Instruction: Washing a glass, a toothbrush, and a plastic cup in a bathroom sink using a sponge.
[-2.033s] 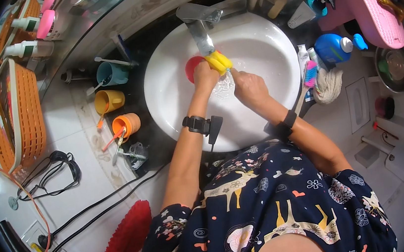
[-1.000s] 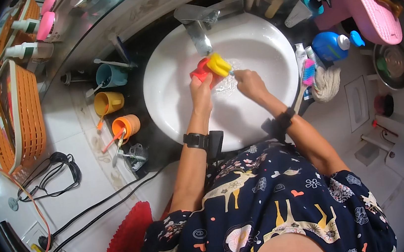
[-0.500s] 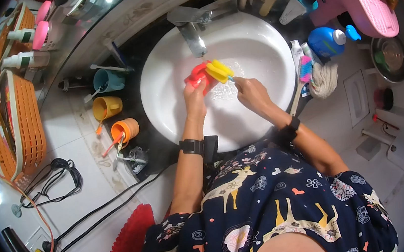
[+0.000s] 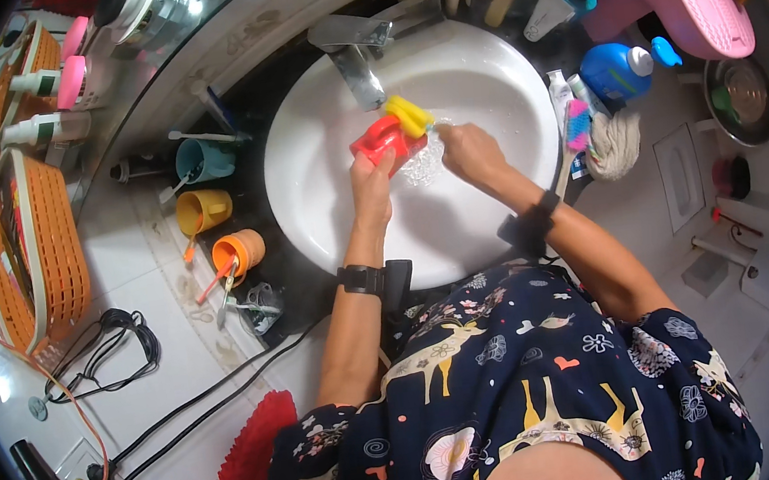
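Observation:
Over the white sink (image 4: 316, 219), my left hand (image 4: 373, 187) is closed around a red plastic cup (image 4: 398, 146), which is tilted. My right hand (image 4: 474, 154) grips the light blue handle of a yellow sponge brush (image 4: 408, 116). The sponge head lies against the cup's far side, close under the metal faucet (image 4: 363, 81). Whether the sponge touches the inside or only the rim I cannot tell. Water ripples in the basin below both hands.
Left of the sink stand a teal cup (image 4: 195, 159), a yellow mug (image 4: 204, 209) and an orange cup (image 4: 241, 250) holding toothbrushes. On the right are a pink-and-blue brush (image 4: 577, 126), a beige scrubber (image 4: 614, 146) and a blue bottle (image 4: 614, 72). Bottles and tubes line the back.
The sponge head has moved up and slightly left, toward the faucet. The red cup has turned and shows more of its side. My right hand has shifted a little up and right.

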Demonstrator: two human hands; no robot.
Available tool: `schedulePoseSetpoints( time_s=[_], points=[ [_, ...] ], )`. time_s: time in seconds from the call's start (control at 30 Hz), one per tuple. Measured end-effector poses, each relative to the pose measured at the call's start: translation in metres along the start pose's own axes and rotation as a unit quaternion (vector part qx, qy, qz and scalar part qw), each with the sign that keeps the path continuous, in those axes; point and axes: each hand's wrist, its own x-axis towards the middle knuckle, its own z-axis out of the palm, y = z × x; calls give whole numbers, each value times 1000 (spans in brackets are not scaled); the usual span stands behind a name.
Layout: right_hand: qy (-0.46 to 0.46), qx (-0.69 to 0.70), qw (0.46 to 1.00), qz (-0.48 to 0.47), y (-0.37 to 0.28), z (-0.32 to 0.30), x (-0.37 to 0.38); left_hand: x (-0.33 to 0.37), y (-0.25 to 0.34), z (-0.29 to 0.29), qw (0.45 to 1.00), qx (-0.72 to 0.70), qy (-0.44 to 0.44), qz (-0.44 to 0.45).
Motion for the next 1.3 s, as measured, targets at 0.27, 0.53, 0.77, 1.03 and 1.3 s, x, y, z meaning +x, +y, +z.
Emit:
schedulePoseSetpoints(
  time_s=[0.27,0.53,0.77,1.03,1.3],
  points=[
    [70,13,997,19,4,-25,-5,3,3,2,986,158,-1,57],
    [20,-74,997,6,23,-25,15,10,-8,-3,920,365,-88,108],
    [23,-49,997,-56,-8,-23,-8,0,16,7,854,495,-23,158],
    [-62,249,958,126,29,-20,16,-14,17,16,928,324,-106,148],
    [80,94,992,17,8,-14,4,-6,11,22,997,-16,-54,-45]
  ],
)
